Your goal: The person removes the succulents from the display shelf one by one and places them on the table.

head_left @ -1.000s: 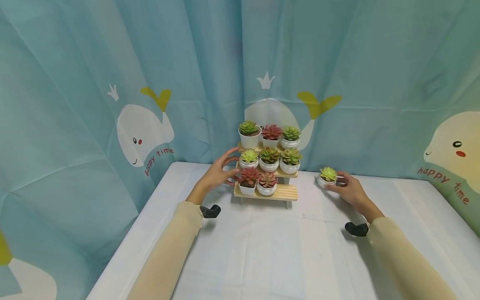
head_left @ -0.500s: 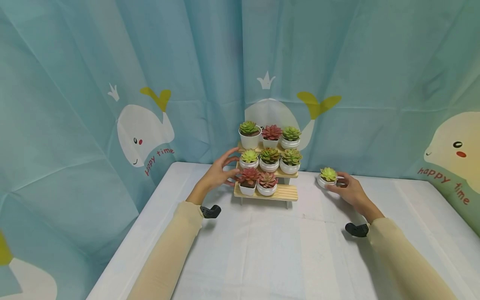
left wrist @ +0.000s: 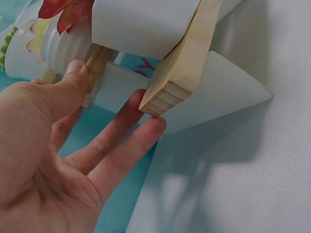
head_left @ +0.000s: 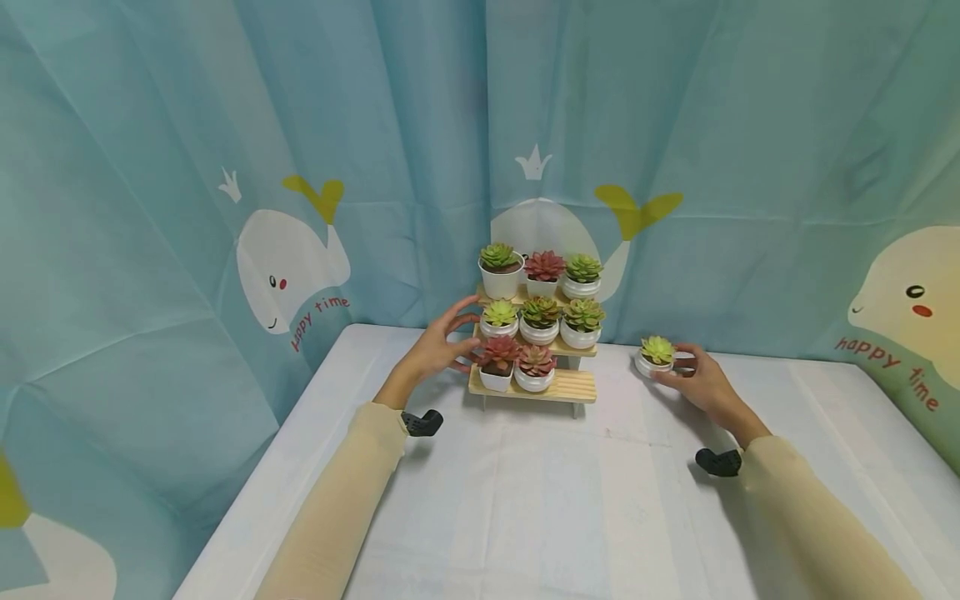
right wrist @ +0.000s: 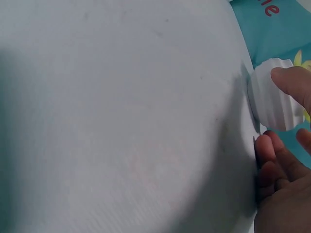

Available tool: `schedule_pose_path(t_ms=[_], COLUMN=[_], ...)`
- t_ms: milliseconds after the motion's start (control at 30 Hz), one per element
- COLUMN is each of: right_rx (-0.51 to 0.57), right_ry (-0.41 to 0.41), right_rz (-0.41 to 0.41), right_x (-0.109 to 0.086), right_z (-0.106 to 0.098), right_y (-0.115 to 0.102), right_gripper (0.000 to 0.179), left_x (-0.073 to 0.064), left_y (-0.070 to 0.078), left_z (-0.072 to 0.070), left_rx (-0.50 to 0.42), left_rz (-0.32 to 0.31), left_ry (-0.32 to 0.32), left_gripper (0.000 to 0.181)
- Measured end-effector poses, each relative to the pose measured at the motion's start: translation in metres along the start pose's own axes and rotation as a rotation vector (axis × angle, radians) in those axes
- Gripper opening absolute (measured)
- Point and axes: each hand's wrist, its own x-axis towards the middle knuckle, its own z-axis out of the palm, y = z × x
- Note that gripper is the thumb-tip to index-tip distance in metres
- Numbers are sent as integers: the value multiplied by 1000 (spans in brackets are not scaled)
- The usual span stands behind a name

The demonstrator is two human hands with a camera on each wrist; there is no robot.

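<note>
A three-tier wooden plant stand (head_left: pixel 573 385) with white supports holds small succulents in white pots. My left hand (head_left: pixel 433 348) is at its left side, fingers spread. In the left wrist view, fingertips of my left hand (left wrist: pixel 63 145) touch the end of the bottom board (left wrist: pixel 170 94), and the thumb lies by the middle board. A red succulent in a square white pot (head_left: pixel 496 377) sits nearest these fingers. Right of the stand, my right hand (head_left: pixel 701 382) holds a yellow-green succulent (head_left: pixel 657 351) by its ribbed white pot (right wrist: pixel 274 99), which stands upright on the table.
The top and middle boards each bear three pots. On the bottom board, a pink succulent (head_left: pixel 535 367) stands beside the red one, with bare wood to its right. A whale-print blue curtain (head_left: pixel 420 167) hangs behind the white-covered table (head_left: pixel 540 500).
Both hands keep their places at the stand and the yellow-green succulent. The right wrist has shifted very slightly; the pots have not visibly moved.
</note>
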Motion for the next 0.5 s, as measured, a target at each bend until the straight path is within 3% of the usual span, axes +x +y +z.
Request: schedule_pose_path(t_ms=[233, 500], right_rx=[-48, -209], right_ry=[-15, -34], right_rz=[-70, -139], right_x=[-8, -18], right_z=[-10, -25], right_y=[-3, -3], right_gripper=[97, 98], left_x=[0, 0], left_y=[0, 0], left_z=[1, 1], left_rx=[-6, -3], left_rz=[-4, 15], left_ry=[8, -2], left_gripper=[75, 75])
